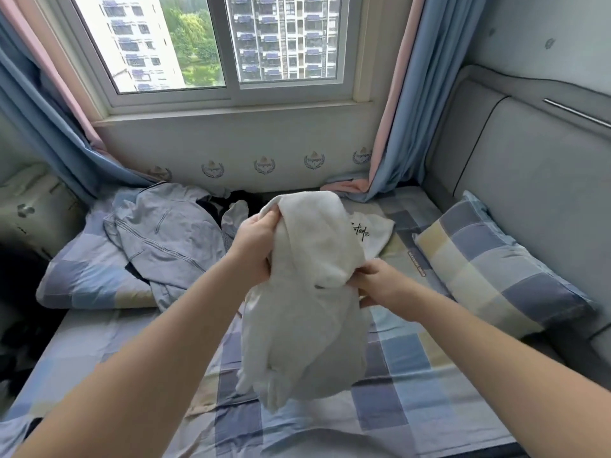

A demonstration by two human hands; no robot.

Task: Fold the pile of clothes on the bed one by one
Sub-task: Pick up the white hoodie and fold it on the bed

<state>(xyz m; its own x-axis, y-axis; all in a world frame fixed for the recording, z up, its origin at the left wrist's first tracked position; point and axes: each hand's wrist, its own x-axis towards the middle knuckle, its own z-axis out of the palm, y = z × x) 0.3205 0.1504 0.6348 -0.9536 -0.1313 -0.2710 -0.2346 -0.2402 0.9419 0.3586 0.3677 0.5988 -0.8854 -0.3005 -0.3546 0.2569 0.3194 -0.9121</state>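
Observation:
I hold a crumpled white garment [307, 312] above the middle of the bed [429, 375]. My left hand [256, 249] grips its upper left edge, and my right hand [380, 282] pinches the cloth lower on the right. The garment hangs bunched down to the checked sheet. Behind it lies a white piece with black lettering [370, 236], flat on the bed. A pale blue-grey jacket [165, 239] sprawls over the left pillow, with dark clothes [228, 201] and a white sock-like item [236, 211] beside it near the wall.
A checked pillow [496, 269] leans by the grey padded headboard [529, 180] on the right. Another checked pillow [89, 282] lies at the left under the jacket. Blue-and-pink curtains [403, 110] hang beside the window. Dark things sit beyond the bed's left edge.

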